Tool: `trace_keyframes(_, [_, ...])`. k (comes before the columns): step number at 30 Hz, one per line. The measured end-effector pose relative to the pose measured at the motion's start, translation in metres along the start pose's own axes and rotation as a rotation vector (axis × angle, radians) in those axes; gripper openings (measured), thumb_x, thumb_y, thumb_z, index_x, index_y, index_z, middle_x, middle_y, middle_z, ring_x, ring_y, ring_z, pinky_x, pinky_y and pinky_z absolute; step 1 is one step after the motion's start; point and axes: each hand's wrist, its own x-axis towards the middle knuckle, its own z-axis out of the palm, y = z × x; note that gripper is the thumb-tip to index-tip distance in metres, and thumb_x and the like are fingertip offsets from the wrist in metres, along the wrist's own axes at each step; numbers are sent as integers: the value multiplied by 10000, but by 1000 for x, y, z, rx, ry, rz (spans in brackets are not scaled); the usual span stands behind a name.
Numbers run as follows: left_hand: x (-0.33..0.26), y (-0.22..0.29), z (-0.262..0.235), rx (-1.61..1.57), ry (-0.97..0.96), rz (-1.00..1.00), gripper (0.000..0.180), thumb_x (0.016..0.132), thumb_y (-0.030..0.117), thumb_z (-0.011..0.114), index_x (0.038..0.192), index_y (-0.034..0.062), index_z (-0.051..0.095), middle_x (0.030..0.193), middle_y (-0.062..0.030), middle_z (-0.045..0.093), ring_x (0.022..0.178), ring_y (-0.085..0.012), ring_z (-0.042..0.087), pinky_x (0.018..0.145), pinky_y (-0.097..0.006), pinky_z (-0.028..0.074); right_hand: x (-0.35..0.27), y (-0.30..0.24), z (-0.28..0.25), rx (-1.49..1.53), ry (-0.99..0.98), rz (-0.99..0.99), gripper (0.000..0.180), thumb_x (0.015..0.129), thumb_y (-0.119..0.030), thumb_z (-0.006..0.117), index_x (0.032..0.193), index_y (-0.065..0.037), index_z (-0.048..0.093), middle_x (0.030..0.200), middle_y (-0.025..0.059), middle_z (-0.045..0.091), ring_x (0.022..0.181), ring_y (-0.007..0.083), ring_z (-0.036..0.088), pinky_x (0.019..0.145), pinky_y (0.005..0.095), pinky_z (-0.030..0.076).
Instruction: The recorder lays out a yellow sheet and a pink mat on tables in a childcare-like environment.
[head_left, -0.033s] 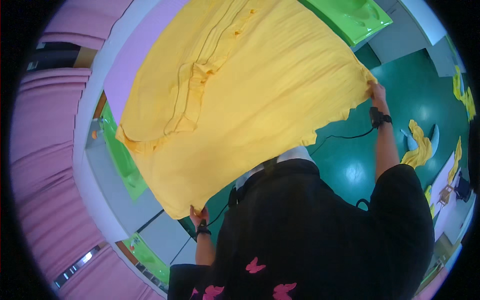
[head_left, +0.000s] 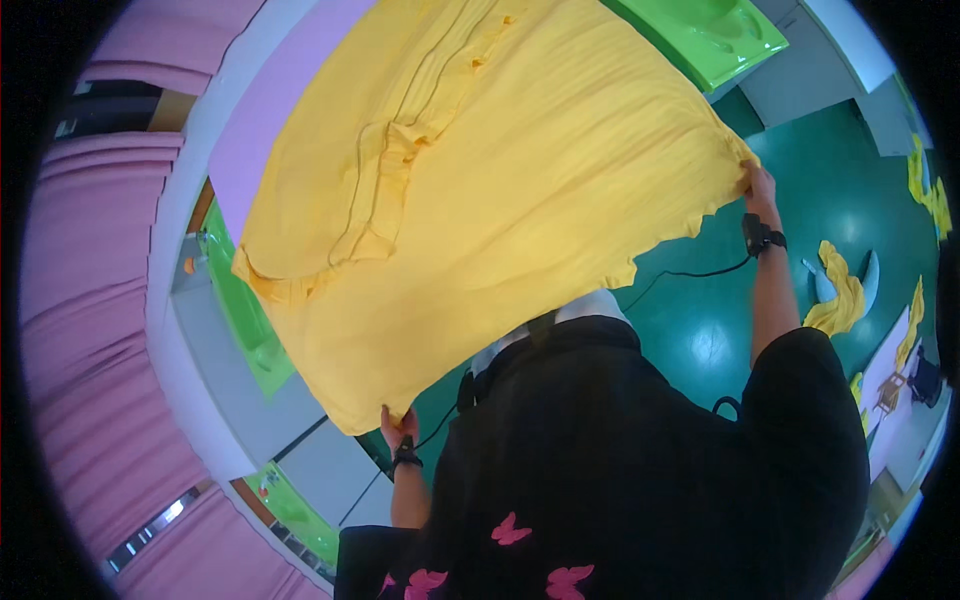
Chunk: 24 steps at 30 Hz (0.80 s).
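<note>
Yellow cloth (head_left: pixel 480 200) held spread above the worktop (head_left: pixel 215 400): left hand (head_left: pixel 398 428) pinches its near corner, right hand (head_left: pixel 760 188) its far corner. Judged best practice: keep both corners taut and level.

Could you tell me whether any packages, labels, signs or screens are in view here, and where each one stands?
None can be made out. The view is filled by a large yellow cloth held spread out by the left hand and the right hand, with grey tables and bright green trays beyond it, all plain and unmarked as far as can be seen.
</note>
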Motion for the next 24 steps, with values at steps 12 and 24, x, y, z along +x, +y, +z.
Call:
trace_keyframes(12, [25,3,-31,69,77,150,230,990,234,462,1076,68,596,995,-57,669,886,-202,644,749,-313,542,27,75,-2,733,-134,320,278,910,-148,571,1144,2,580,1086,140,645,1031,237,614,865,330,506])
trace_keyframes(24, [17,-10,-60,80,95,101,320,950,366,511,1138,122,599,1033,-18,684,855,-173,659,647,-273,527,-32,-33,26,477,-301,472,382,952,-320,539,1211,-42,582,1214,74,626,1116,218,591,975,363,454])
